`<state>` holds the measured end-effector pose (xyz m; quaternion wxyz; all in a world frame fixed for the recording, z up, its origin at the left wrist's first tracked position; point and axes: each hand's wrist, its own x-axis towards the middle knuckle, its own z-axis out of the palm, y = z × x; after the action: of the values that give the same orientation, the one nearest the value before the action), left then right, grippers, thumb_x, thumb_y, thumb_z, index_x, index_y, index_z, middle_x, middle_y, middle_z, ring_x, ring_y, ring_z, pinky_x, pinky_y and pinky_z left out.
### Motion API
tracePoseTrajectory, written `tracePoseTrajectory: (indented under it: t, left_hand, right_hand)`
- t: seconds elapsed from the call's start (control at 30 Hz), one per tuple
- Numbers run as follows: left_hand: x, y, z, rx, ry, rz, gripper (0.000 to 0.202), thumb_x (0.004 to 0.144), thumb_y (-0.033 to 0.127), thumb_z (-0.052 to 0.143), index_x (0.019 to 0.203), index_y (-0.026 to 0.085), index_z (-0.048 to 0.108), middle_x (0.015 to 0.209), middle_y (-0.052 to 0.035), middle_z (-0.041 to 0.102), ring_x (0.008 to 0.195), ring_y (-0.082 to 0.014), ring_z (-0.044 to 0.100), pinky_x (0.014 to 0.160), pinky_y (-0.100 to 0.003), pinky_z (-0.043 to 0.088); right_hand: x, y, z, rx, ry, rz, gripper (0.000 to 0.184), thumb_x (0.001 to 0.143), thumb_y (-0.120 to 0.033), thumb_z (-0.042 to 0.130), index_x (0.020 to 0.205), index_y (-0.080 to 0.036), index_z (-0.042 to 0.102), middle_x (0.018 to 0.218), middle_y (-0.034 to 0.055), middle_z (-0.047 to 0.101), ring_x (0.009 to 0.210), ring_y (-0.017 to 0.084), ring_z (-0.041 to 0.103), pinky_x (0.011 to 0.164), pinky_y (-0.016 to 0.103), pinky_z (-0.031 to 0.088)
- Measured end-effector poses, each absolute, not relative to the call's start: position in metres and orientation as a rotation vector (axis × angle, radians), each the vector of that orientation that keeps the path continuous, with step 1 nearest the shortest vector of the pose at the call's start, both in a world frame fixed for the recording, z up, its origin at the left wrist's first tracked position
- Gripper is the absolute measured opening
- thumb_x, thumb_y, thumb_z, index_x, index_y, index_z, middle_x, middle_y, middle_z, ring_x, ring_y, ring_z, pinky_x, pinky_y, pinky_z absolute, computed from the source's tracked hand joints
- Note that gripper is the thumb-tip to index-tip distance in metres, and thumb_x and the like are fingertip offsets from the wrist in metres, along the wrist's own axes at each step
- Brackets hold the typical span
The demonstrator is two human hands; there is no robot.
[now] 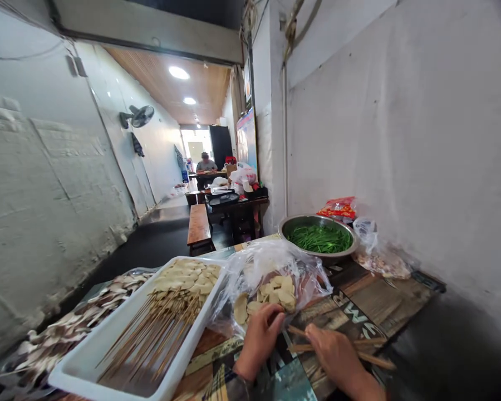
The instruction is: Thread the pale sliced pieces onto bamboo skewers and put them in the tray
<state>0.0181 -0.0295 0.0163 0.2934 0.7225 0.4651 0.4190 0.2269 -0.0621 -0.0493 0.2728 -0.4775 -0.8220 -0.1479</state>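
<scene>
My left hand (262, 337) reaches the near edge of a pile of pale, flat oval slices (278, 291) in an opened clear plastic bag (261, 256). Its thumb and fingers are curled together; whatever lies between them is hidden. In my right hand (336, 356) a thin wooden skewer (297, 331) is gripped, its tip pointing left towards the slices. More loose skewers (371, 341) lie on the tabletop under and beside that hand. To the left, a white tray (86, 356) holds skewered pale slices (187, 274), with their sticks (158, 328) pointing towards me.
Sliced mushrooms (67, 328) fill a tray at the far left. A metal bowl (354, 245) of green chives stands at the back right, beside a red packet (337, 208) and a knotted plastic bag (379, 256). Beyond are a bench (199, 224) and a seated person (206, 162).
</scene>
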Motion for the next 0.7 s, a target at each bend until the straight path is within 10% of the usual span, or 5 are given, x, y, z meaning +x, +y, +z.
tracePoseTrajectory:
  t: [0.7]
  left_hand:
    - [0.026,-0.041,0.02,2.302,1.117,0.746,0.017,0.077,0.01,0.048,0.069,0.017,0.061,0.073,-0.003,0.059,0.07,-0.0141,0.053,0.065,-0.024,0.037]
  right_hand:
    - [0.23,-0.074,-0.045,-1.324,-2.321,-0.338,0.041,0.104,-0.027,0.025,0.074,-0.021,0.053,0.059,0.0021,0.062,0.053,0.015,0.061,0.052,0.027,0.031]
